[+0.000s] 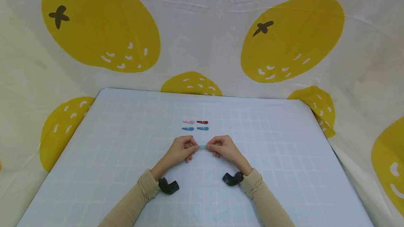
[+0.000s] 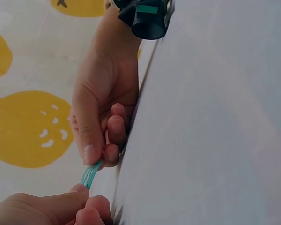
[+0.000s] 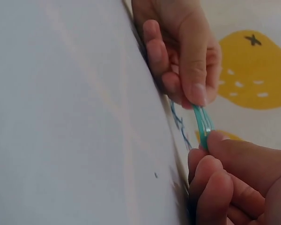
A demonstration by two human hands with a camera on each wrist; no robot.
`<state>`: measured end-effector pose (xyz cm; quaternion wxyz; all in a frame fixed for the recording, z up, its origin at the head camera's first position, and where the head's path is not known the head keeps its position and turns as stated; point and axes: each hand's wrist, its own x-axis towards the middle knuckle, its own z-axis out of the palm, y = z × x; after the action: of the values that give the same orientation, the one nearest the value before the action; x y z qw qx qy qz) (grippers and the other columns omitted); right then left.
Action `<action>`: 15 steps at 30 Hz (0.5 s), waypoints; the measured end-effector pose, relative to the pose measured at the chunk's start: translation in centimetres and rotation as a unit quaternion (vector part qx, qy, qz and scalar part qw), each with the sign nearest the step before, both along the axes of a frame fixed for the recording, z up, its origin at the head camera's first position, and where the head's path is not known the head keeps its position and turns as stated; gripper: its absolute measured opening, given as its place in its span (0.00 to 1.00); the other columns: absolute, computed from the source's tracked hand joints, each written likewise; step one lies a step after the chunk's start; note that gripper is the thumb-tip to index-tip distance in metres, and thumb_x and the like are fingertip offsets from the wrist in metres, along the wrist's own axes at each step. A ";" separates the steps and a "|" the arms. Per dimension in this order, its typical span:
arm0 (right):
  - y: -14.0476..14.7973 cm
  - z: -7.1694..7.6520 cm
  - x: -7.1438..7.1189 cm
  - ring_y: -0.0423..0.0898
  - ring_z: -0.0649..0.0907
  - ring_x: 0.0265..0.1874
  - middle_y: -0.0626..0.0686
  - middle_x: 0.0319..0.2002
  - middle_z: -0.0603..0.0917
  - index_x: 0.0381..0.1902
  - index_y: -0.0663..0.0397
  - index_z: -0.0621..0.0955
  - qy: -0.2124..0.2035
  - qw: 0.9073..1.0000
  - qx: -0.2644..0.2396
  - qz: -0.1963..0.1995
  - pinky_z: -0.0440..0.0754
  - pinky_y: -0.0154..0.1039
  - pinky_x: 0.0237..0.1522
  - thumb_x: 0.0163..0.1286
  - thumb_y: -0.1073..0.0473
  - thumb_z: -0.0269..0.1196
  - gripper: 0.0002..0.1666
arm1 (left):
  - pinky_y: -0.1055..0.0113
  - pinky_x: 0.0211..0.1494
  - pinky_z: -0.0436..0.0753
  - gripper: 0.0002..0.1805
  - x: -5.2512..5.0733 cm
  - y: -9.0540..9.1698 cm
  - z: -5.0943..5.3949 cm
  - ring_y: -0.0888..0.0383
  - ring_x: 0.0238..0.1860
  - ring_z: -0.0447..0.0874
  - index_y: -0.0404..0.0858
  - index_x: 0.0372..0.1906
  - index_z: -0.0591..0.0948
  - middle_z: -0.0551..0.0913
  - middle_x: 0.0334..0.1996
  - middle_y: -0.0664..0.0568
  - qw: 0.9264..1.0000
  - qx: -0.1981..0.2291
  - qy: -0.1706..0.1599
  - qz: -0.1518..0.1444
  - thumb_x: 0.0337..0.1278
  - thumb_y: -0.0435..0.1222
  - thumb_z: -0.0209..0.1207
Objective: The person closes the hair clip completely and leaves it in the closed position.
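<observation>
A teal snap hair clip (image 1: 202, 146) is stretched between my two hands above the table. My left hand (image 1: 182, 149) pinches one end of it between thumb and fingers. At its other end my right hand (image 1: 224, 148) does the same. Both wrist views show the slotted middle of the clip (image 2: 89, 176) in the gap between the thumbs, with its ends hidden under the fingers. Beyond the hands lie a pink hair clip (image 1: 188, 122), a dark red one (image 1: 202, 122) and two blue hair clips (image 1: 188, 129). Another blue clip is mostly covered by my left hand.
The table (image 1: 110, 143) has a pale checked cover. Behind and beside it hangs a white cloth (image 1: 202, 27) printed with large yellow fruit. A black wrist device (image 1: 168, 186) sits on the left wrist and a similar black device (image 1: 233, 178) on the right.
</observation>
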<state>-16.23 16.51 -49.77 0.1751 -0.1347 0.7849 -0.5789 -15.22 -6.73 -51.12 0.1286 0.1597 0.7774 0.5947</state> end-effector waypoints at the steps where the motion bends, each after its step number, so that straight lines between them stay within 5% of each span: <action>1: 0.0 0.0 -0.1 0.42 0.75 0.15 0.60 0.19 0.81 0.37 0.66 0.85 -0.005 1.000 0.003 -0.001 0.74 0.33 0.20 0.68 0.63 0.66 0.09 | 0.67 0.16 0.76 0.05 0.0 0.0 0.0 0.56 0.11 0.73 0.38 0.35 0.79 0.78 0.16 0.50 1.000 -0.004 -0.006 0.002 0.64 0.34 0.64; 5: 0.0 0.2 -0.2 0.44 0.76 0.16 0.63 0.19 0.81 0.38 0.68 0.85 -0.020 1.000 0.015 0.000 0.75 0.33 0.21 0.68 0.64 0.66 0.08 | 0.68 0.16 0.76 0.06 0.2 0.2 0.2 0.56 0.11 0.73 0.39 0.35 0.79 0.78 0.18 0.50 1.000 -0.016 -0.024 0.011 0.64 0.36 0.64; 15: -0.5 0.6 0.1 0.41 0.76 0.15 0.51 0.16 0.80 0.33 0.64 0.85 -0.022 0.999 0.030 -0.020 0.74 0.32 0.21 0.65 0.63 0.69 0.07 | 0.68 0.14 0.74 0.08 0.4 0.5 0.7 0.57 0.11 0.73 0.37 0.33 0.76 0.78 0.17 0.50 0.999 -0.030 -0.026 0.007 0.65 0.34 0.63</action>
<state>-16.11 16.03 -49.20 0.1844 -0.1012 0.8006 -0.5611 -14.78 -6.23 -50.44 0.1495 0.1344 0.7921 0.5764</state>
